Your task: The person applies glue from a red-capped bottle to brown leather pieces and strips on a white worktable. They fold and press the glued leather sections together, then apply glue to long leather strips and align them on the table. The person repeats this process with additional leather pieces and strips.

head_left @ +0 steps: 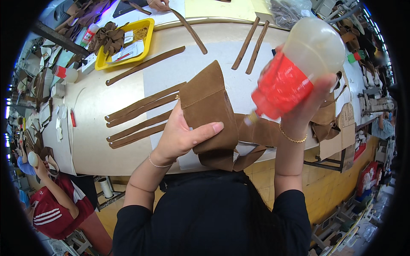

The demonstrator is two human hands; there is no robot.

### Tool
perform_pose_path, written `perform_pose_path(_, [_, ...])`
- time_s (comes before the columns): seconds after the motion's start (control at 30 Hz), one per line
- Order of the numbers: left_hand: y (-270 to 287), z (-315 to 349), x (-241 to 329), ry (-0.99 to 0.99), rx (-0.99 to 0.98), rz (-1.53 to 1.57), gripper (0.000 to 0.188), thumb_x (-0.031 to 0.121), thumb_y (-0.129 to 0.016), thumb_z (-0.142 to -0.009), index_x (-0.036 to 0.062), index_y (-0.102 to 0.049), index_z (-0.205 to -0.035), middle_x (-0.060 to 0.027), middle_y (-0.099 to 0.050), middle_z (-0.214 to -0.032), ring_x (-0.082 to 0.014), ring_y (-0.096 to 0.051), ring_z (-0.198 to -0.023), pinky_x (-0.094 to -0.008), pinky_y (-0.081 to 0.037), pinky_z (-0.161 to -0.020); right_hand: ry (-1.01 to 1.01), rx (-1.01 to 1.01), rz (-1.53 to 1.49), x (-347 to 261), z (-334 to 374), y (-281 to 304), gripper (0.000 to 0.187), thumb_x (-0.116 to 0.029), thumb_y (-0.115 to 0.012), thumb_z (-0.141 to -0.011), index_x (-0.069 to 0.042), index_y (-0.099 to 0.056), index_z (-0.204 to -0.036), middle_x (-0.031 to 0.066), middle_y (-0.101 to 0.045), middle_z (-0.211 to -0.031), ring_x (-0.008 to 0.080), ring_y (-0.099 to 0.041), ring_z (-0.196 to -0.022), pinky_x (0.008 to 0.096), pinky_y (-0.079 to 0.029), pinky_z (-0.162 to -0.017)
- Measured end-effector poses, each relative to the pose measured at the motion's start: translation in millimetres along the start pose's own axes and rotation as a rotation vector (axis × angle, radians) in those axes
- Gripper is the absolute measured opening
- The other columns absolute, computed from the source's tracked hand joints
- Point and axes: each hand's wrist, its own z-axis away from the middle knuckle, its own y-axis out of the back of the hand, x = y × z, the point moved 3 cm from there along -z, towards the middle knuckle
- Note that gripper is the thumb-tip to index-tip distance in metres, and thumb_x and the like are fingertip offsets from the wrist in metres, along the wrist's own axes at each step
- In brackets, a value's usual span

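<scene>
My left hand (183, 135) grips a brown leather piece (209, 106) with a stitched seam, its thumb lying across the front and the fingers behind. In my right hand (318, 91) is a squeeze bottle (314, 47), cloudy and translucent with a red wrap around its neck half. The bottle is tipped, its nozzle pointing down and left, just right of the leather piece. Whether the nozzle touches the leather I cannot tell. More brown leather (262, 131) stretches from the held piece toward the right, beneath my right wrist.
Several brown leather strips (141, 102) lie on the table (98, 149) to the left, and two strips (252, 45) at the back. A yellow tray (147, 42) holds leather scraps and papers. A red pen (73, 118) lies at left. Co-workers sit at left (60, 205) and across the table.
</scene>
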Motion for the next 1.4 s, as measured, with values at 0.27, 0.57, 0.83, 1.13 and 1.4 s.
perform_pose_path(0.27, [-1.6, 2.7, 3.4, 0.049, -0.01, -0.006, 0.043, 0.008, -0.072, -0.081, -0.0013, -0.055, -0.119, -0.0073, -0.063, -0.109, -0.013, -0.059, -0.098, -0.0281, -0.048, -0.087, 0.194, -0.196, 0.136, -10.1, -20.2, -15.7, 0.091, -0.074, -0.047, -0.08, -0.002, -0.035, -0.134, 0.0185, -0.058, -0.113, 0.0234, -0.065, -0.085, 0.0363, -0.058, -0.071])
perform_pose_path(0.57, [-5.5, 2.1, 6.4, 0.058, 0.002, 0.042, 0.045, 0.009, -0.071, -0.082, -0.0007, -0.052, -0.121, -0.0074, -0.062, -0.111, -0.0131, -0.059, -0.1, -0.0292, -0.048, -0.088, -0.062, -0.132, -0.075, 13.9, -44.1, -19.7, 0.079, -0.07, -0.045, -0.085, -0.002, -0.042, -0.127, 0.0169, -0.061, -0.105, 0.0218, -0.065, -0.082, 0.0352, -0.058, -0.066])
perform_pose_path(0.83, [-14.1, 1.2, 13.5, 0.067, -0.018, 0.076, 0.045, 0.007, -0.071, -0.082, -0.0007, -0.05, -0.121, -0.0072, -0.062, -0.111, -0.0129, -0.059, -0.101, -0.0291, -0.048, -0.09, -0.313, -0.046, -0.345, 27.7, -45.5, -19.8, 0.074, -0.069, -0.047, -0.085, 0.002, -0.052, -0.108, 0.0137, -0.064, -0.091, 0.0209, -0.065, -0.071, 0.0325, -0.056, -0.061])
perform_pose_path(1.13, [-15.7, -0.1, 13.5, 0.059, -0.039, 0.055, 0.046, 0.007, -0.07, -0.082, -0.0012, -0.049, -0.122, -0.0082, -0.061, -0.113, -0.0138, -0.059, -0.103, -0.0299, -0.048, -0.091, -0.301, -0.07, -0.276, 29.8, -49.1, -5.2, 0.074, -0.068, -0.049, -0.085, 0.001, -0.051, -0.109, 0.0141, -0.064, -0.091, 0.0201, -0.064, -0.071, 0.0312, -0.056, -0.061])
perform_pose_path(1.4, [-17.6, 0.8, 14.3, 0.048, -0.046, 0.06, 0.047, 0.007, -0.07, -0.082, -0.001, -0.049, -0.123, -0.0077, -0.061, -0.113, -0.0139, -0.059, -0.103, -0.0303, -0.048, -0.091, -0.352, -0.123, -0.415, 33.9, -50.5, -1.0, 0.074, -0.067, -0.052, -0.084, 0.001, -0.05, -0.111, 0.0151, -0.063, -0.095, 0.0206, -0.064, -0.075, 0.0321, -0.056, -0.065])
